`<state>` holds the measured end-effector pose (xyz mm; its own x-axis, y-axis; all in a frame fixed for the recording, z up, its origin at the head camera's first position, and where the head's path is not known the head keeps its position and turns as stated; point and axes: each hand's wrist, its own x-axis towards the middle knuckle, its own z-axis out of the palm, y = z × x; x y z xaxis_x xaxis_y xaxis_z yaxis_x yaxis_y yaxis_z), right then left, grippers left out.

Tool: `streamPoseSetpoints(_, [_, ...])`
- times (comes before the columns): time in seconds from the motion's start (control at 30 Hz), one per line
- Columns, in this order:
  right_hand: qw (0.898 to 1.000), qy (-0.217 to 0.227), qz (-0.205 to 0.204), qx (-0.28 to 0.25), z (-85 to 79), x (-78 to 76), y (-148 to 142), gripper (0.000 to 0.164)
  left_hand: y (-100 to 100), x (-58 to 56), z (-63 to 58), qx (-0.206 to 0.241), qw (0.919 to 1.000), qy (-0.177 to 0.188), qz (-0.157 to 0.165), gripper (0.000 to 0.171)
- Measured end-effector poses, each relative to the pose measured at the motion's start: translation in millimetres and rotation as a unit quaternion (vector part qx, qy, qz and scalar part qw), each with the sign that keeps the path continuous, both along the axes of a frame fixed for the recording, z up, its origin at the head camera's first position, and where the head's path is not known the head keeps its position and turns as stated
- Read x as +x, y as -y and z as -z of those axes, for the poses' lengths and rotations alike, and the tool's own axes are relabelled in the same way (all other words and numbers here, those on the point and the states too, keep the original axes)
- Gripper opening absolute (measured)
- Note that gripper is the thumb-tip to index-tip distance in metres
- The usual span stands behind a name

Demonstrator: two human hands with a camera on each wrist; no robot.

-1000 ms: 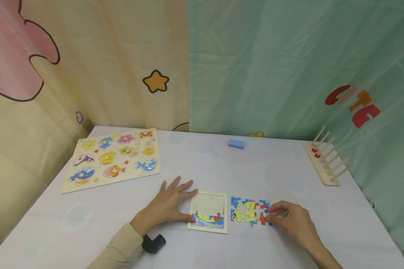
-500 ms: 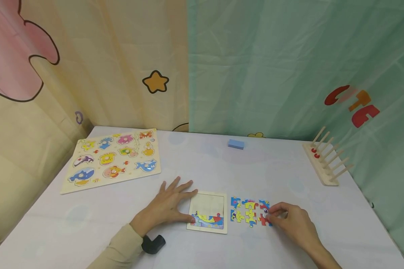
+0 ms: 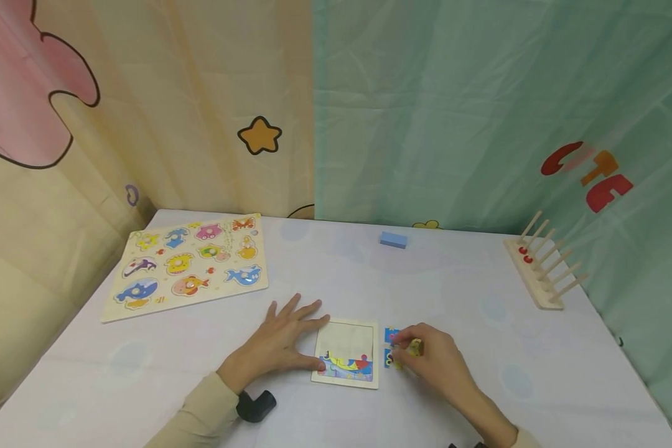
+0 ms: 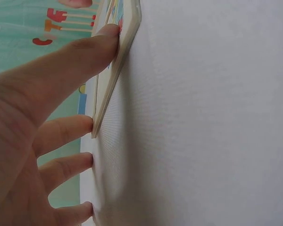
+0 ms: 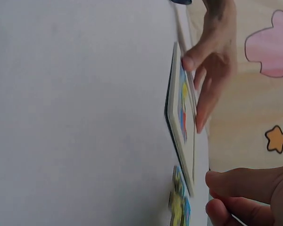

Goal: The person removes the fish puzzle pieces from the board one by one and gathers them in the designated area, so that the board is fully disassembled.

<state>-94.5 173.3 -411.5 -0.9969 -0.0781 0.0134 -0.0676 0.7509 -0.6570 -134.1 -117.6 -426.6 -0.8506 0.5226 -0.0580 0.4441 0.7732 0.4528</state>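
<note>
Near the front of the white table, a puzzle tray lies flat, its near row filled with picture pieces and the rest bare wood, just where it lay half a second ago. The left hand is unchanged too: fingers spread apart, thumb pressing the tray's near left corner, forefinger at its left edge. What has shifted is the right hand, which was at the right end of the loose pieces and now bends over their left end, nearer the tray. Its thumb and forefinger tips come close together; I cannot tell whether they pinch a piece. That hand hides most of the pieces, though blue ones show just beside the tray's right edge, a narrow strip of table between. Past the tray's far edge, white table runs back to a blue block near the curtain, left to an animal board, and right to a peg stand near the table's edge.
</note>
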Motion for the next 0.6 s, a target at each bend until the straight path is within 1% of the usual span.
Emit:
streamPoseSetpoints(0.07, [0.999, -0.01, -0.04, 0.005, 1.2, -1.9, 15.9, 0.018, 0.0, 0.2, -0.1, -0.001, 1.0, 0.0, 0.0, 0.081])
streamPoseSetpoints(0.13, [0.996, -0.016, -0.086, 0.013, 1.9, -3.8, 30.9, 0.02, 0.0, 0.0, -0.1, -0.004, 1.0, -0.001, 0.0, 0.081])
streamPoseSetpoints(0.23, [0.988, -0.017, -0.153, 0.02, 1.9, -7.2, 49.7, 0.025, -0.3, -0.9, 0.0, -0.009, 0.9999, -0.005, 0.001, 0.081])
streamPoseSetpoints(0.3, [0.982, -0.014, -0.185, 0.026, 1.5, -9.0, 59.1, 0.03, -0.4, -1.5, 0.1, -0.011, 0.9999, -0.006, 0.001, 0.082])
streamPoseSetpoints(0.4, [0.976, -0.01, -0.213, 0.04, 0.7, -10.7, 68.1, 0.036, -0.5, -2.2, 0.3, -0.011, 0.9999, -0.006, 0.002, 0.082])
streamPoseSetpoints(0.5, [0.972, -0.003, -0.227, 0.054, 0.9, -11.5, 72.3, 0.039, -0.4, -2.4, 0.4, -0.014, 0.9999, -0.008, 0.003, 0.081])
streamPoseSetpoints(0.6, [0.97, 0.005, -0.238, 0.054, 1.7, -11.9, 74.1, 0.039, -0.1, -2.7, 0.2, -0.016, 0.9998, -0.01, 0.005, 0.081])
